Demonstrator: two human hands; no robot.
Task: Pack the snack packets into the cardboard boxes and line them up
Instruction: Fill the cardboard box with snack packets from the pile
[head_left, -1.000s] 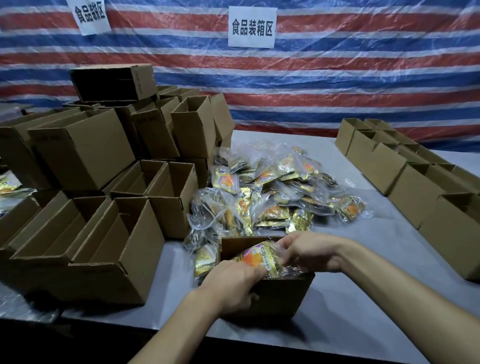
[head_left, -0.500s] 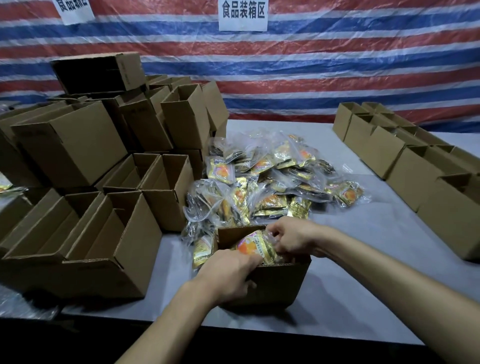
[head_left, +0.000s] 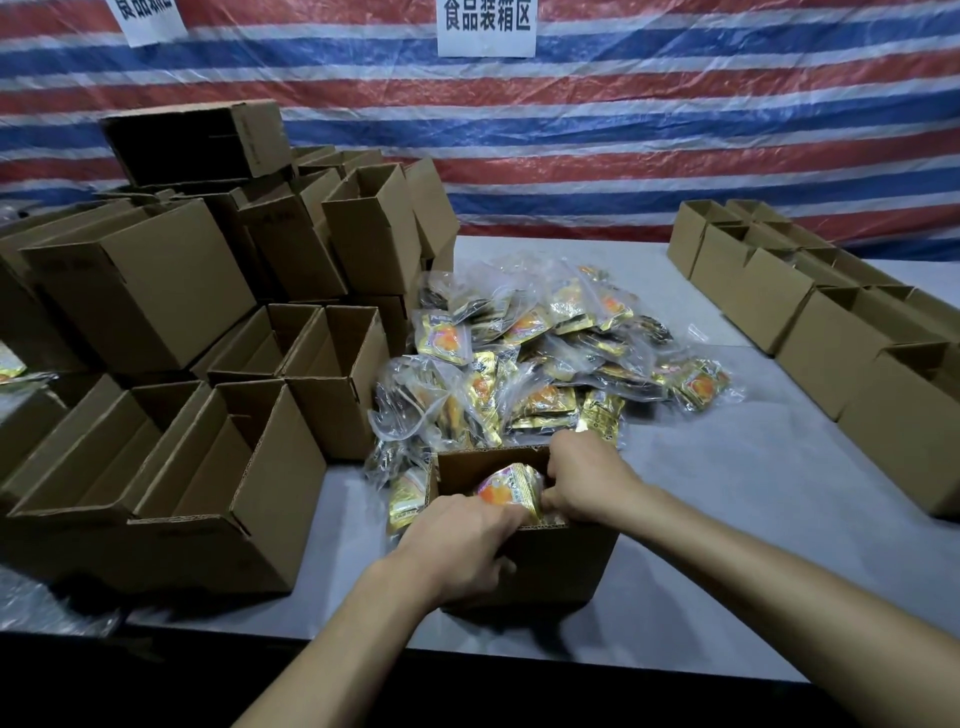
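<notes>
Gripping the near wall of an open cardboard box (head_left: 550, 571), the left hand (head_left: 462, 545) has its fingers curled over the rim and its thumb on the outer face. The right hand (head_left: 587, 483) reaches in from the box's right side, fingers curled round the edge of a gold-and-orange snack packet (head_left: 509, 491) that sits partly inside the box, its top just above the rim. The box rests on the grey surface (head_left: 727, 493), near the front edge. Against its far wall lies a loose heap of snack packets (head_left: 535, 364) in clear bags, spreading toward the middle of the surface. To the left, open empty boxes (head_left: 208, 467) are stacked and jumbled, some on their sides. Along the right a row of boxes (head_left: 810, 322) stands upright, side by side. Behind hangs a red, white and blue striped tarpaulin (head_left: 649, 130) bearing two paper signs (head_left: 485, 26).
</notes>
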